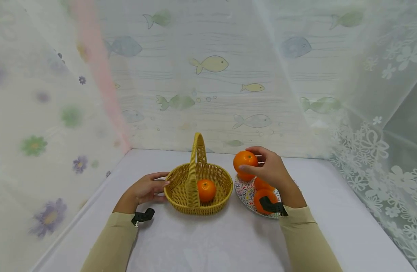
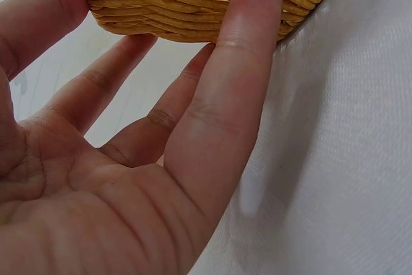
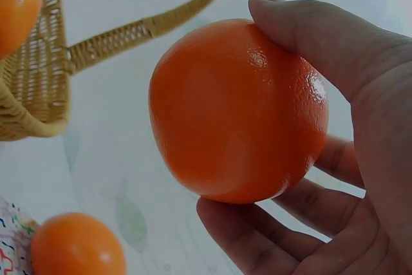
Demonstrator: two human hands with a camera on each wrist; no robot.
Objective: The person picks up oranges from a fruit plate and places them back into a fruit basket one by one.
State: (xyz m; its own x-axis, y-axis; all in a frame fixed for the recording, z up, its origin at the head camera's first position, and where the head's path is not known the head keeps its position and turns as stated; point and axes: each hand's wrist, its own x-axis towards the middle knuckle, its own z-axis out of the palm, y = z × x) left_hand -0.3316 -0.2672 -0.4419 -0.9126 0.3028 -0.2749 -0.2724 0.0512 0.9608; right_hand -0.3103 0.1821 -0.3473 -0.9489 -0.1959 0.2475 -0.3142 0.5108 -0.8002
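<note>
My right hand (image 1: 271,168) holds an orange (image 3: 238,111) between thumb and fingers, raised over the far left part of a patterned plate (image 1: 243,192). Three more oranges (image 1: 265,200) lie on that plate, partly hidden by the hand, the held fruit and the wrist camera. To the left stands a yellow wicker basket (image 1: 176,206) with a tall arched handle (image 1: 193,166) and one orange (image 1: 206,190) inside. My left hand (image 1: 148,189) is at the basket's left end, its nearly straight fingers (image 2: 248,49) touching the woven side.
A white cloth covers the table (image 1: 201,245). Behind it hangs a pale curtain (image 1: 208,98) printed with fish. Flowered sheer fabric (image 1: 35,151) closes in the left side, and lace-patterned fabric (image 1: 374,151) the right.
</note>
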